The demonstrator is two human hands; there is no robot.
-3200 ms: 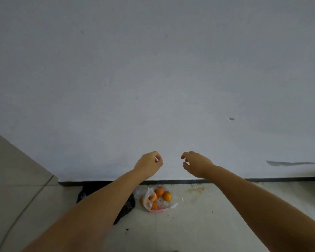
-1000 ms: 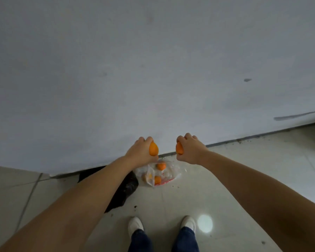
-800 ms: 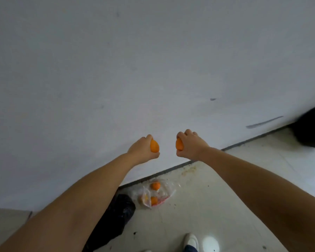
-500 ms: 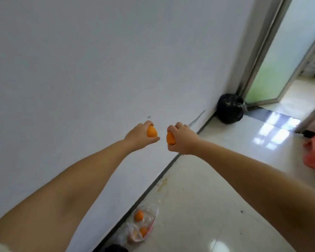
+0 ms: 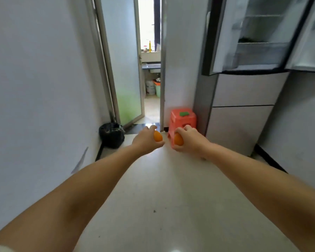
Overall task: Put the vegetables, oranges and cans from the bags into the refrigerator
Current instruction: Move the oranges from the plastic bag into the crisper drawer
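Observation:
My left hand [image 5: 145, 140] grips an orange [image 5: 158, 136], held out in front of me at mid-frame. My right hand [image 5: 189, 140] grips a second orange [image 5: 178, 139] just beside it, the two fruits a short gap apart. The refrigerator [image 5: 244, 99] stands at the upper right with its upper doors swung open; glass shelves [image 5: 262, 42] show inside, with something dark on one shelf. Its grey lower drawers are closed. The bags of oranges are out of view.
A red plastic stool [image 5: 182, 119] with a green item on top stands against the fridge's left side. A black bag [image 5: 111, 134] sits at the foot of the left wall by a glass door [image 5: 124, 70]. Pale tiled floor [image 5: 162, 197] stretches ahead.
I took an orange in each hand from the floor bag, rose, and turned right; the view swung from the wall to the hallway with the open refrigerator. Both hands still hold their oranges.

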